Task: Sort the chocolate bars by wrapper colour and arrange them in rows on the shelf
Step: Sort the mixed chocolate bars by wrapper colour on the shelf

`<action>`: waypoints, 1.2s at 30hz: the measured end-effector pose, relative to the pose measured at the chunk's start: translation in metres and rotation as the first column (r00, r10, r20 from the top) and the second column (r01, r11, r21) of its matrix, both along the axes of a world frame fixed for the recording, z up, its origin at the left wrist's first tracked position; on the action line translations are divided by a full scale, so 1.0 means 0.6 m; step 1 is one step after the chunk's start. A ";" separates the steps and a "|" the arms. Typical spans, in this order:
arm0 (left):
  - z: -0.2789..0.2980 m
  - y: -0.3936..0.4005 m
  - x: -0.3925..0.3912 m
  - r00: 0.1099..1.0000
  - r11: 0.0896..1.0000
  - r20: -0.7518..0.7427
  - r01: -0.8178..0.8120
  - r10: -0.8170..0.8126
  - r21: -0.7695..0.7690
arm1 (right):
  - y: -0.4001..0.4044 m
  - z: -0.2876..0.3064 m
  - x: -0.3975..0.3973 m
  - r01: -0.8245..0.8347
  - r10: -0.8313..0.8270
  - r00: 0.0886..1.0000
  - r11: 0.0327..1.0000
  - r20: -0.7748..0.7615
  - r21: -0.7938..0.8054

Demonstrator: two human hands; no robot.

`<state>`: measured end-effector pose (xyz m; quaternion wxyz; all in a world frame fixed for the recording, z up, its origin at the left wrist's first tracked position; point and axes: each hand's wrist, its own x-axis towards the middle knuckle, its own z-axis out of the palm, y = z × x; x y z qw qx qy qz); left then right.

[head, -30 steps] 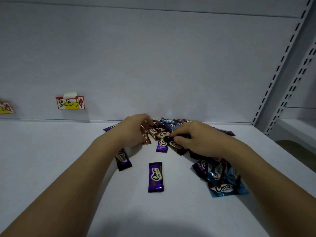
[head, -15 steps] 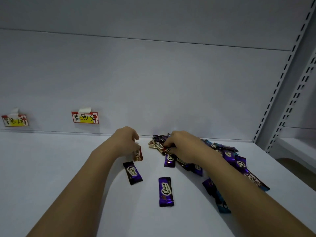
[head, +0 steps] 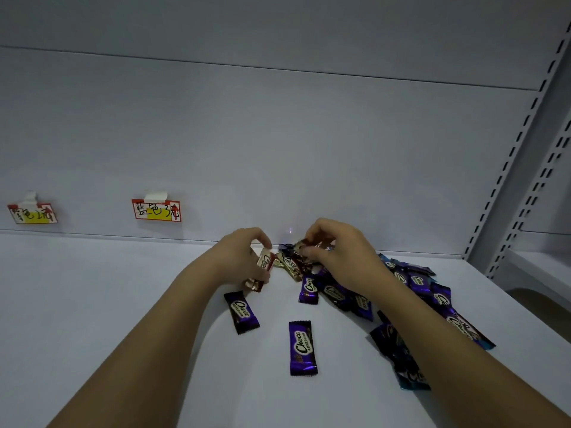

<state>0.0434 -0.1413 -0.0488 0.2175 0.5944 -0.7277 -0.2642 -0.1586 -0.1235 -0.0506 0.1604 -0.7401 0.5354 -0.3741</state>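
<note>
At mid-frame the left hand (head: 244,261) grips red-and-cream chocolate bars (head: 265,263), while the right hand (head: 335,251) pinches a bar from the mixed pile (head: 340,291) on the white shelf (head: 92,288). Two purple bars (head: 241,312) lie apart, lower centre, and two paper labels (head: 156,209) hang at the left.
</note>
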 end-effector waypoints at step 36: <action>-0.003 0.002 -0.016 0.947 0.991 0.319 0.009 0.034 -0.133 | 0.000 0.007 -0.024 0.104 -0.149 0.934 0.983 0.325 0.154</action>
